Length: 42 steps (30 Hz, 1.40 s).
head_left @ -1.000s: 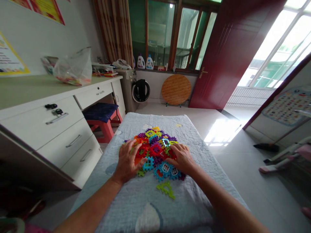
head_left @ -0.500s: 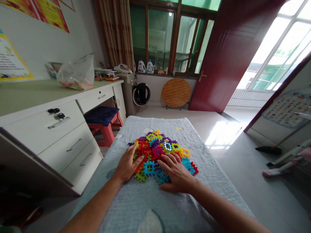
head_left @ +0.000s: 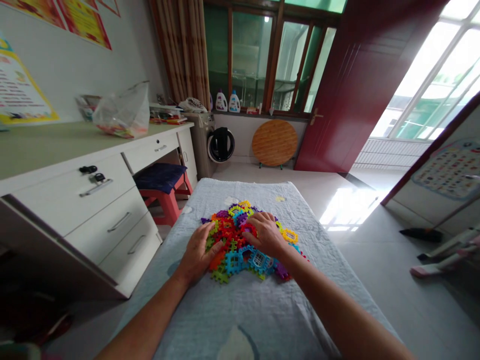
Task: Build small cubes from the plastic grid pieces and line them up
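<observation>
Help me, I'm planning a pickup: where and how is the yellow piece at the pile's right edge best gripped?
Probably pinch the yellow piece by its right rim, fingers coming from the right: that edge faces outward over the cloth, while the pile and the right hand crowd its left.

The right hand hid part of the pile of plastic pieces, and whether its fingers gripped any could not be told. Both forearms and the counter ran off the bottom edge. The wall chart at far right was cut off, its small figures too blurred to make out.
</observation>
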Tool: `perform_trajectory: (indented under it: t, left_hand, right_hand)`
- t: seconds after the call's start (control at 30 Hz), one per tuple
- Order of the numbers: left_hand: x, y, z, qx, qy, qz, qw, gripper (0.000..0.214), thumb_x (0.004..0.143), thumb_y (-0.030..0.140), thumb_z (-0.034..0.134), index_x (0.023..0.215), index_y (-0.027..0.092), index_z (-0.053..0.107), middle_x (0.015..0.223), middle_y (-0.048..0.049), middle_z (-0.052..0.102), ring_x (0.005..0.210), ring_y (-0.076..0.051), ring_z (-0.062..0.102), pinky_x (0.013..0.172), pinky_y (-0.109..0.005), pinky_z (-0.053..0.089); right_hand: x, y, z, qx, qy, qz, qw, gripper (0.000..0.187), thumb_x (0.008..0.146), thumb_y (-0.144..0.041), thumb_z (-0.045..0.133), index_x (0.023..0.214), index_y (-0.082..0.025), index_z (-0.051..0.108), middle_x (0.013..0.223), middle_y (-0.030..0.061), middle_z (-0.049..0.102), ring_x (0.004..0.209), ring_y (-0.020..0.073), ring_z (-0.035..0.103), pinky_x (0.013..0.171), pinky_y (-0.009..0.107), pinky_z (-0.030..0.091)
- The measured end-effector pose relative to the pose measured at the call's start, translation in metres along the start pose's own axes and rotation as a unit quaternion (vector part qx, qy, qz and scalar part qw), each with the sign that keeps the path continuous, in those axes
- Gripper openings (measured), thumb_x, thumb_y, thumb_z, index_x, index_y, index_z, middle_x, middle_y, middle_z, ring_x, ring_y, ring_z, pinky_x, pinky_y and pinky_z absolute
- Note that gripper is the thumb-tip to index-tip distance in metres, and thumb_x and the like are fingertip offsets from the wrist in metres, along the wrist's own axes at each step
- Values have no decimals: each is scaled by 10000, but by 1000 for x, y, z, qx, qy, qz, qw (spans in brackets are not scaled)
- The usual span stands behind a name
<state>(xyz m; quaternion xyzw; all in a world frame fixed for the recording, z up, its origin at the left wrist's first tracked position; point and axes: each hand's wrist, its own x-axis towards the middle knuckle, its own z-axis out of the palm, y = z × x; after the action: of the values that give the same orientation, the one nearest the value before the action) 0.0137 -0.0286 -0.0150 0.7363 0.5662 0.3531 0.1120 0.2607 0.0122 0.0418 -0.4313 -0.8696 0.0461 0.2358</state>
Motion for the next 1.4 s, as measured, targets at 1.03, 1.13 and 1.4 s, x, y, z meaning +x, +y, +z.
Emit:
perform_trajectory:
  t: [1.03,1.13,1.4]
  left_hand:
    - [2,-8,-2,-27,20,-39,999,489,884,470,463,1290,197,464,1331,-114,505,1273,-267,443,1091,-485,342]
    - [2,-9,-2,-42,22,-48,998,476,890,464,457,1286,200,465,1344,-112,490,1286,-257,431,1103,-477,328]
    - [4,-9,-6,-57,7,-48,997,452,892,471,447,1253,205,505,1313,-94,520,1240,-237,478,1070,-426,378]
  right_hand:
    - [124,62,62,7,-176,181,968,597,769,-603,570,1265,-270,563,1299,92,544,1177,292,499,966,399,394]
    - [122,60,63,23,-193,144,970,482,762,-531,613,1155,-255,648,1203,70,612,1102,259,547,921,333,417]
    - [85,58,38,70,-236,52,968,288,784,-370,592,996,-234,731,984,22,711,893,179,622,777,233,449]
